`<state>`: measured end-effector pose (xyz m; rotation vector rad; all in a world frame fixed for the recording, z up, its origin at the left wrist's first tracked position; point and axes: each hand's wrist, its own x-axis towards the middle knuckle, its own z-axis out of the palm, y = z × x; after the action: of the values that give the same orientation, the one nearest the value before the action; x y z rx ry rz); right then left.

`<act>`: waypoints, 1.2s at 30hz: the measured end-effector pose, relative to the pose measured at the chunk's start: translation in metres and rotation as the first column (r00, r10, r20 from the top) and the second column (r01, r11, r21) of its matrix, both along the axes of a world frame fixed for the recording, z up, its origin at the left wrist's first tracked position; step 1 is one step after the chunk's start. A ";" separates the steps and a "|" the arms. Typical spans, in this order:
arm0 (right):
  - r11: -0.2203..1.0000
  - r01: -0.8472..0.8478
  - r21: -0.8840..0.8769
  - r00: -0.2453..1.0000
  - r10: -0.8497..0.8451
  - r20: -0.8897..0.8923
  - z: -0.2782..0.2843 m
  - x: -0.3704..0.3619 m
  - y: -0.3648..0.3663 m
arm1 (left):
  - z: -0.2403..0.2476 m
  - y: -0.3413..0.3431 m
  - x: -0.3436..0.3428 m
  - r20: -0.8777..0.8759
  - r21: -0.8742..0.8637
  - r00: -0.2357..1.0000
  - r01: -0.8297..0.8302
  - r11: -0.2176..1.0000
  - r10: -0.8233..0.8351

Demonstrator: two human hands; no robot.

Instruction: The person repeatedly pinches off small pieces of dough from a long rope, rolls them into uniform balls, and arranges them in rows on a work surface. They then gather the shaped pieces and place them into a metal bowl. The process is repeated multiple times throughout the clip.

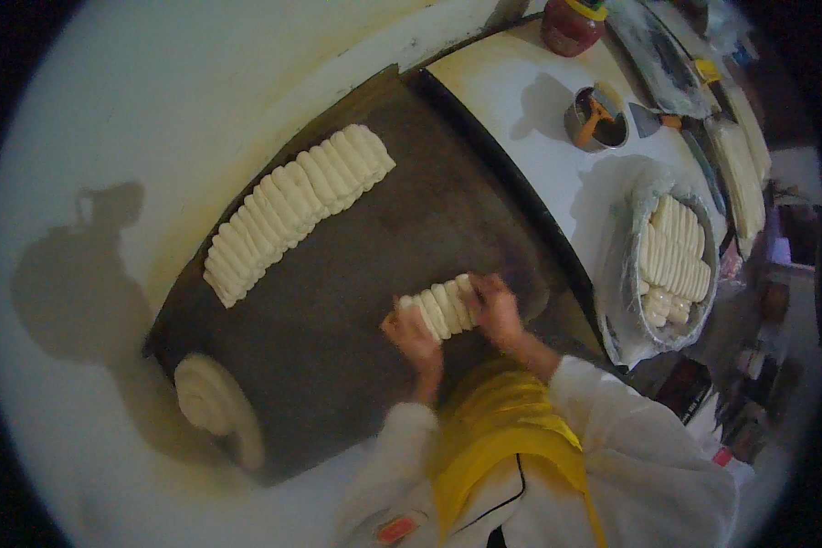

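Note:
Between my two hands lies a short row of pale dough strips (443,309), pressed side by side on the dark work surface (338,365). My left hand (414,336) curls around the row's left end, and my right hand (499,310) grips its right end. The fingertips are partly hidden and a little blurred. Farther off to the left, a long row of similar dough strips (301,196) lies slanted along the back edge of the surface. A thick coil of dough (212,402) rests at the near left corner.
Right of a dark raised edge (511,173), a white table holds a plastic-lined container (618,301) of dough strips. Beyond it stand a metal cup (580,126) with an orange-handled tool and a red jar (571,32). A scraper (648,121) lies near the cup.

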<state>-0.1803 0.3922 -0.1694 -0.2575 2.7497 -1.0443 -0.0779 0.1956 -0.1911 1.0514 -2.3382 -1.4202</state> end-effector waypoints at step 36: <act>0.962 -0.254 -0.100 0.930 0.214 -0.300 0.197 0.061 0.288 | 0.184 0.229 -0.095 -0.248 -0.216 -0.057 0.976 -0.002 -0.967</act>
<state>-0.1198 0.6806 0.0273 -0.7986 2.7982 -1.2129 -0.1733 0.4242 -0.0069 -1.3680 -2.6758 -1.6462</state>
